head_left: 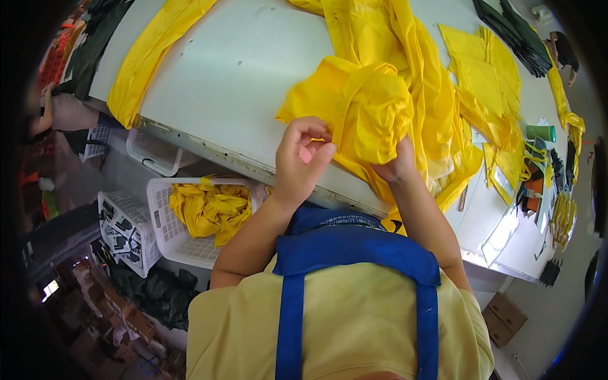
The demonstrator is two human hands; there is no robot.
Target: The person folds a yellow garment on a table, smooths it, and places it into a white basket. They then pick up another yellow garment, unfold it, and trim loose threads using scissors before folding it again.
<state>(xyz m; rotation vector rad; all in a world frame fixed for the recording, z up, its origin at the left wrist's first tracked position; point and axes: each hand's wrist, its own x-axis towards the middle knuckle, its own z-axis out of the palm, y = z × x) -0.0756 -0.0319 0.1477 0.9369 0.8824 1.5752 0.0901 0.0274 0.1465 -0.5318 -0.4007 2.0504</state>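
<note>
A yellow raincoat-like garment (443, 120) of thin, shiny fabric lies spread over the worktable. Its bunched, hood-shaped part (373, 117) is raised in front of me, with gathered creases on its right side. My right hand (400, 163) grips this part from below right; its fingers are mostly hidden behind the fabric. At the left edge of the cloth is my left hand (301, 161), fingers curled and thumb close to the fingertips, pinching the fabric's border. Loose yellow cloth hangs down between my arms over the table's front edge.
The pale worktable (240, 82) bears a yellow strip (149, 63), folded yellow pieces (484, 69), dark green folded pieces (522, 41) and a green roll (540, 133). A white basket (158, 218) of yellow cloth stands below left. Another person (69, 114) is at far left.
</note>
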